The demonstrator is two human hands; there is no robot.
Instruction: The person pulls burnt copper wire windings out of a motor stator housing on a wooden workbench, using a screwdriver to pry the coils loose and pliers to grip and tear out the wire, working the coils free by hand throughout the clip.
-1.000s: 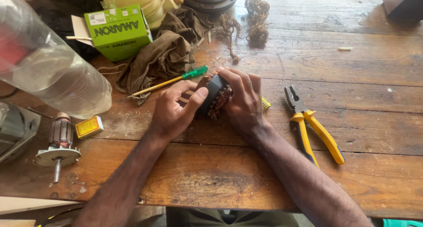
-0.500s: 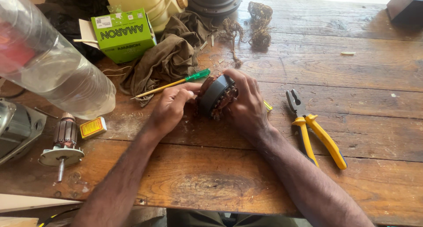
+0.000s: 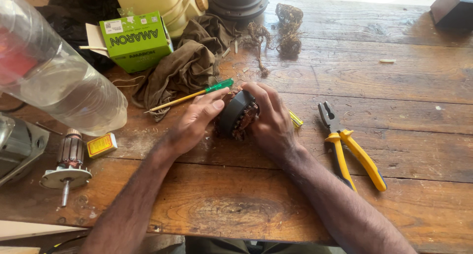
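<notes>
Stator: we see a dark round stator with copper windings showing at its lower edge, standing on its edge on the wooden tabletop, near the middle.
Left hand: our left hand presses against the stator's left side, thumb and fingers curled onto its rim; it grips the stator.
Right hand: our right hand wraps over the top and right side of the stator, fingers closed on it.
Screwdriver: a thin screwdriver with a green tip and yellow shaft lies just behind the left hand, slanting up to the right.
Pliers: yellow-handled pliers lie to the right of the right hand, apart from it, jaws pointing away from us.
Cloth: a crumpled brown cloth sits behind the screwdriver, beside a green box.
Bottle: a clear plastic bottle lies at the far left, close to the camera.
Armature: a small armature with a shaft stands at the left, with a small yellow box just beside it.
Wire: tangled clumps of brown wire lie at the back of the tabletop.
</notes>
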